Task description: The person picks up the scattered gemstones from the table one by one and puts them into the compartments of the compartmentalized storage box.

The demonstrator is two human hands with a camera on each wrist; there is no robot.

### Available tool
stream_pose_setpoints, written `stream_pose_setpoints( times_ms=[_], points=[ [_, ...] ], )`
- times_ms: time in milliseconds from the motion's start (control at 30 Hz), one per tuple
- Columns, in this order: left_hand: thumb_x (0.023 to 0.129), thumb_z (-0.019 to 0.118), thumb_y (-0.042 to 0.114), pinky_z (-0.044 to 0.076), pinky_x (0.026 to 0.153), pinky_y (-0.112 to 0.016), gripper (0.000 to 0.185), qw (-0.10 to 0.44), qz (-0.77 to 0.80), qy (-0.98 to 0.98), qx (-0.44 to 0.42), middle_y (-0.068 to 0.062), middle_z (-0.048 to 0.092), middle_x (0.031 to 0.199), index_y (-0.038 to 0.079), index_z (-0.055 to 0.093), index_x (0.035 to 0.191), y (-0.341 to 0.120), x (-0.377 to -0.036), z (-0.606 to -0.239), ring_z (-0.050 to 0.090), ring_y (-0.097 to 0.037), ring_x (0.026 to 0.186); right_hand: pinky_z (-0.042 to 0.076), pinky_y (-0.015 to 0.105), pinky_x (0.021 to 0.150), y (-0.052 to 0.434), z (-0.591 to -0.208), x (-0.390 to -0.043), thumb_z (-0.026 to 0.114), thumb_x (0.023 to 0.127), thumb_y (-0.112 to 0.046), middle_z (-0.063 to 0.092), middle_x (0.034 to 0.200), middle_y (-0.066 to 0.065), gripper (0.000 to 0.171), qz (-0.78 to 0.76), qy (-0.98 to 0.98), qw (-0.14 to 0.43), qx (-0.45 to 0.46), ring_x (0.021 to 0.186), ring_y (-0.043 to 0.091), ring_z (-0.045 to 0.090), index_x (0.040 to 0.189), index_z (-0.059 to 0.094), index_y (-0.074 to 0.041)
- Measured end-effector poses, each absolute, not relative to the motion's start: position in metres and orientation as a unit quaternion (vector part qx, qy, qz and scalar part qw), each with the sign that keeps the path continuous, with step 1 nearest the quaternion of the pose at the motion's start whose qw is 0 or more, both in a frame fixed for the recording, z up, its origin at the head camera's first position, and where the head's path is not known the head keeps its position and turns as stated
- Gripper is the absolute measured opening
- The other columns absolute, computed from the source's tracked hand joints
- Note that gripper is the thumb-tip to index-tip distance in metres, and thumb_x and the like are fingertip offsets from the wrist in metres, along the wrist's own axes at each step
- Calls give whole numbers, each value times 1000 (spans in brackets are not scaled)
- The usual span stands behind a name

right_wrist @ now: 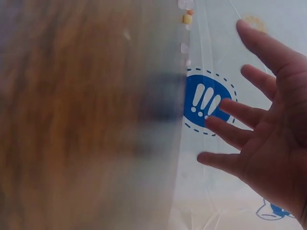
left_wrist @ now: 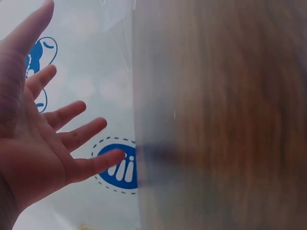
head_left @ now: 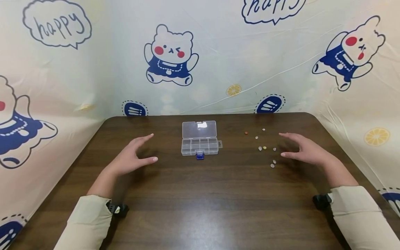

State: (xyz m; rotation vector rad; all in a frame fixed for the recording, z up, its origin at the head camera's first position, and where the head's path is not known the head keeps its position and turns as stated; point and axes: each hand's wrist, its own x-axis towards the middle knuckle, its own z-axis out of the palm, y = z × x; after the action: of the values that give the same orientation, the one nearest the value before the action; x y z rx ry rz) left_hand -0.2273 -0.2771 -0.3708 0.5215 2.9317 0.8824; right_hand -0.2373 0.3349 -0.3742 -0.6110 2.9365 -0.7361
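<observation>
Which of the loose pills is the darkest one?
The orange-brown pill, alone at the left end of the scatter, nearest the clear box. The others are white or pale yellow.

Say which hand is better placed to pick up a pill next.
Right. The right hand hovers open just beside the loose pills on the table, nearly touching them. The left hand, also open and empty, sits on the far side of the open box, so it would likely have to cross over.
</observation>
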Motion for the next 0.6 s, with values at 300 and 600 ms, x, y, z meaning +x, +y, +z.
stream_pose_setpoints(
  times_ms=[300, 600],
  points=[
    [83, 77, 42, 43, 98, -61, 87, 23, 386, 909, 155, -17, 29, 154, 25, 30, 154, -264, -237, -372, 43, -41, 129, 43, 60, 97, 333, -376, -244, 77, 86, -27, 55, 132, 25, 59, -287, 940, 51, -178, 118, 44, 52, 134, 55, 0],
    [81, 80, 37, 35, 102, -66, 87, 64, 423, 889, 161, -17, 34, 152, 27, 33, 153, -252, -248, -375, 46, -39, 129, 57, 31, 78, 333, -379, -255, 77, 85, -17, 66, 114, 22, 52, -358, 915, 92, -165, 95, 28, 66, 129, 58, 3]
  ],
)
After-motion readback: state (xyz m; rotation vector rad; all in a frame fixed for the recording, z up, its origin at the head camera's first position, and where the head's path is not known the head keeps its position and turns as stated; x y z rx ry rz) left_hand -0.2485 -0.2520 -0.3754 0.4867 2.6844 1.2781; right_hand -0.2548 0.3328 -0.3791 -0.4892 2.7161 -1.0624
